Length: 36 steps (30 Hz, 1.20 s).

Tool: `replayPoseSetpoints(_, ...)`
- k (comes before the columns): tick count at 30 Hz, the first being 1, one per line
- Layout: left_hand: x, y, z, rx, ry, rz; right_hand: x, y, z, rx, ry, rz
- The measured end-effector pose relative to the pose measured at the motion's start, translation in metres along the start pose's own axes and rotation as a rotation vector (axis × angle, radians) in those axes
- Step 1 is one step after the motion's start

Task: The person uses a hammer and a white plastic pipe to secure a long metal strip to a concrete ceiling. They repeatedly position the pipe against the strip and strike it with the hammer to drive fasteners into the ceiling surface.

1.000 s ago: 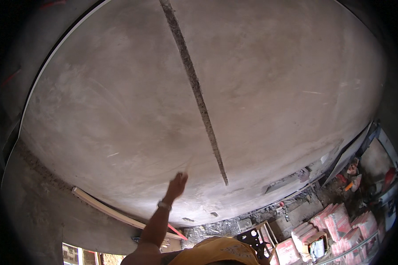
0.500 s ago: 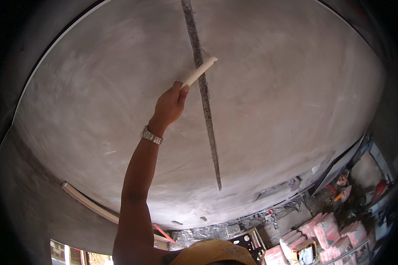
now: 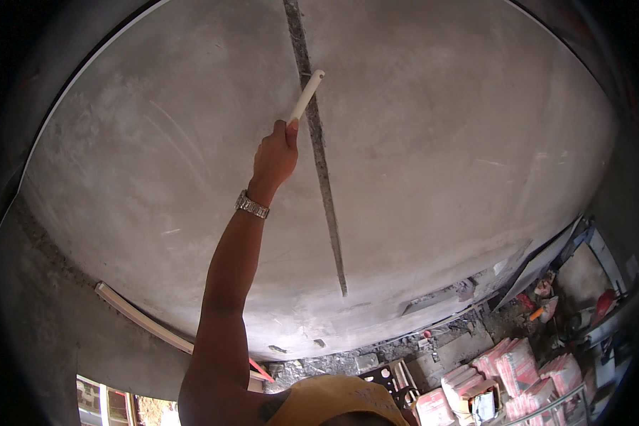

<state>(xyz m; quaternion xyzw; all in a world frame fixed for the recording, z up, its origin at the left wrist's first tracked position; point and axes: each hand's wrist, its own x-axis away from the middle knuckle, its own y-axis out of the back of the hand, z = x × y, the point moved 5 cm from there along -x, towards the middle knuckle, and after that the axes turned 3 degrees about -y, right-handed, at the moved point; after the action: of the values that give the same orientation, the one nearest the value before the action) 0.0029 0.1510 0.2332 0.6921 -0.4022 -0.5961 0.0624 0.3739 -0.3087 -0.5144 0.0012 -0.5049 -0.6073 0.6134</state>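
My left hand (image 3: pixel 275 155) reaches up in front of a grey plastered wall (image 3: pixel 433 163), its fingers wrapped round the lower end of a short cream-coloured rod (image 3: pixel 307 96). The rod tilts up to the right. Its rounded free end shows a small dark spot and crosses in front of a narrow dark groove (image 3: pixel 323 167) that runs down the wall. Whether the rod touches the wall, I cannot tell. A metal-link watch (image 3: pixel 251 205) is round my left wrist. No part of my right hand shows.
Low on the right lie stacked pink-and-white packages (image 3: pixel 516 366) and an open cardboard box (image 3: pixel 481 401). Beyond them are an orange-handled tool (image 3: pixel 538 313) and leaning boards. Rubble (image 3: pixel 369 361) lines the wall's foot. A pale strip (image 3: pixel 142 317) stands out at lower left, above a window (image 3: pixel 103 401).
My left hand has risen slightly, and the cream rod has turned to a steeper angle, its free end moving up and left. The view has shifted a little.
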Motion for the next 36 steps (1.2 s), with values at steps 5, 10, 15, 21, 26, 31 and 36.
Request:
replayPoseSetpoints(5, 0.002, 0.0, -0.014, -0.147, 0.019, -0.014, -0.007, 0.029, 0.004, -0.299, -0.069, -0.159)
replayPoseSetpoints(10, -0.001, 0.002, -0.02, -0.21, 0.059, 0.029, 0.058, 0.21, 0.214, -0.684, 0.106, -0.057)
replayPoseSetpoints(15, -0.001, 0.003, -0.022, -0.18, 0.088, 0.041, 0.129, 0.346, 0.431, -1.141, 0.992, -0.155)
replayPoseSetpoints(21, -0.001, -0.002, -0.026, -0.128, 0.065, -0.053, 0.142, 0.391, 0.632, -1.356, 1.397, -0.045)
replayPoseSetpoints(26, -0.004, -0.005, -0.029, -0.107, 0.064, -0.06, 0.136, 0.383, 0.732, -1.226, 1.236, -0.003)
replayPoseSetpoints(31, -0.003, 0.0, -0.025, -0.112, 0.078, -0.068, 0.14, 0.383, 0.739, -1.203, 1.183, 0.06)
replayPoseSetpoints(36, -0.005, -0.006, -0.031, -0.1, 0.036, -0.095, 0.134, 0.374, 0.749, -1.545, 1.274, -0.042)
